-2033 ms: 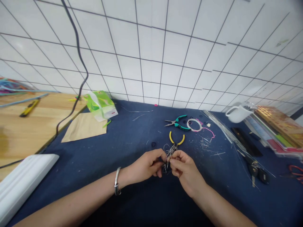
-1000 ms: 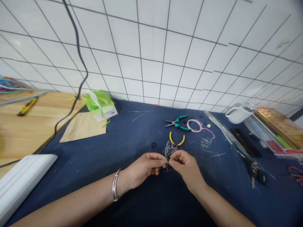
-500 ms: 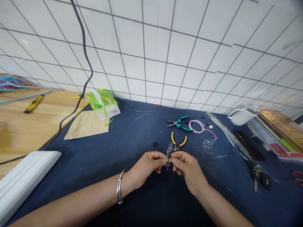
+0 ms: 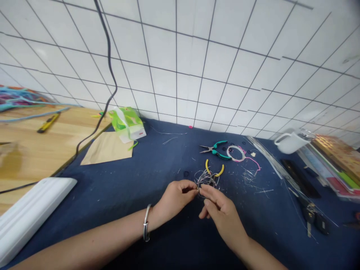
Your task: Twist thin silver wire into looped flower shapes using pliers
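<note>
A tangled bundle of thin silvery wire (image 4: 206, 177) stands up between my hands in the middle of the view. My left hand (image 4: 177, 197), with a silver bangle at its wrist, pinches the base of the bundle between thumb and forefinger. My right hand (image 4: 221, 210) is against the bundle's right side, its fingers stretched out and the thumb apart from them. Just behind the wire lie yellow-handled pliers (image 4: 219, 171), their jaws hidden by it. Farther back are needle-nose pliers (image 4: 216, 149) with teal handles, lying open.
Right of the pliers are a white ring-shaped coil (image 4: 236, 153), pink cord and wire scraps (image 4: 250, 178). Keys (image 4: 309, 217), a white mug (image 4: 292, 142) and stacked books (image 4: 337, 165) stand farther right. On the left are brown paper (image 4: 105, 150), a green packet (image 4: 128, 122) and a white case (image 4: 36, 210).
My right hand has loosened from its pinch; its fingers are now straighter and the thumb has come away. The wire bundle looks more spread out. My left hand keeps its pinch.
</note>
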A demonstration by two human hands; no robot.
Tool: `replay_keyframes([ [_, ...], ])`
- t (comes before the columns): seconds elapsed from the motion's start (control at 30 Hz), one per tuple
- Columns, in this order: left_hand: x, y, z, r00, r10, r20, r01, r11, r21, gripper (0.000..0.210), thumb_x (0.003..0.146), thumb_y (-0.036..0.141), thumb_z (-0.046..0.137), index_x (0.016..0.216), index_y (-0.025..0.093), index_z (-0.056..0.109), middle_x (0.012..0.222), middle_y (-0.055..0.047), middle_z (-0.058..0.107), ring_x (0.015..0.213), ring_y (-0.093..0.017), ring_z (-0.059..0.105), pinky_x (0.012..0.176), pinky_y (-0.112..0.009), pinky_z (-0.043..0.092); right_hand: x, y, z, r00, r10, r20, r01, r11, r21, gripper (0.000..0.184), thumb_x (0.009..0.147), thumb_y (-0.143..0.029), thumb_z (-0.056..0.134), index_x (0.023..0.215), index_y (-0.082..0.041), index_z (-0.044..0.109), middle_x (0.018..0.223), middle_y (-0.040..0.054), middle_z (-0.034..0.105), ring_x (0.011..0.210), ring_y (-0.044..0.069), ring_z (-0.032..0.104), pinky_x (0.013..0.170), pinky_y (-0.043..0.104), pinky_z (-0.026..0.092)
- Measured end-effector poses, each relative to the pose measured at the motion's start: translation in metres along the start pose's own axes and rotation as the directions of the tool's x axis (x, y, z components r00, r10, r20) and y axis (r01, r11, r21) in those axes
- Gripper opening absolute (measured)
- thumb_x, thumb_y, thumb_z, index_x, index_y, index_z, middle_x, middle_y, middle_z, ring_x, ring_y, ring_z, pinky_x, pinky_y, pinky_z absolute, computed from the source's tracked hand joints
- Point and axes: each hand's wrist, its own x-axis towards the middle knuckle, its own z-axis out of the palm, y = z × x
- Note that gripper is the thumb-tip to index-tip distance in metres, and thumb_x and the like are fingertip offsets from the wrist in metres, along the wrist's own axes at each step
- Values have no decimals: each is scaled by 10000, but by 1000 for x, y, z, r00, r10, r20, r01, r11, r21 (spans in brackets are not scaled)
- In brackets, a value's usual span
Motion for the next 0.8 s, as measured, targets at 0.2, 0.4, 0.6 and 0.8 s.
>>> replay_keyframes([
  [0.2,1,-5,1,998,-3,-56,5,999,40,143,738,174,512,768,169,652,712,-3,642,655,-138,564,594,-231,427,-9,6,12,996,-88,31,93,981,-170,481,819,-198,449,1292,-274,406,794,27,674,627,159,628,727,364,477],
  [0.4,2,-8,4,991,21,-133,-12,997,74,130,716,146,518,744,165,643,694,-4,637,636,-136,561,578,-229,431,-16,14,25,991,-115,69,127,969,-213,673,776,-118,447,1386,-276,211,655,-26,623,626,153,605,720,350,470],
  [0.6,2,-9,3,981,86,-171,-65,990,124,129,723,133,514,735,164,639,687,-5,627,629,-130,553,587,-230,431,-20,20,33,985,-141,96,158,967,-199,780,744,-83,461,1408,-270,95,743,-11,623,703,155,597,732,342,473],
  [0.8,6,-9,0,984,120,-130,-107,989,100,122,760,142,499,763,158,620,700,-2,611,638,-122,547,597,-228,432,-21,20,35,979,-168,111,182,975,-128,784,757,-93,473,1408,-265,70,797,8,628,736,157,586,740,348,472],
])
